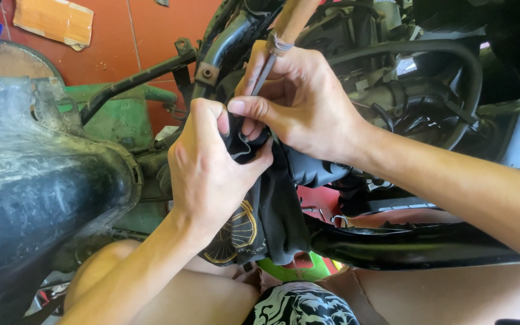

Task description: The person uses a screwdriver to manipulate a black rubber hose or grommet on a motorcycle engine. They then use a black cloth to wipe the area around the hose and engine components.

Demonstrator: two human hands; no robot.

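Red tile floor (pixel 151 36) behind | your left hand (pixel 212 174) pinches black cloth (pixel 266 210) | your right hand (pixel 296 102) grips tool shaft (pixel 263 75) at the cloth, wooden handle (pixel 290 21) up | motorcycle frame (pixel 224 42) beyond, dusty fender (pixel 37 192) left.

2 bare hands, meeting at frame centre.

Left hand (pixel 212 165): forearm rises from lower left, wrist bent, fingers curled and pinched shut, knuckles toward the camera. Right hand (pixel 293 99): forearm enters from the right edge, fingers folded closed, thumb extended leftward, its tip touching the left hand's fingers.
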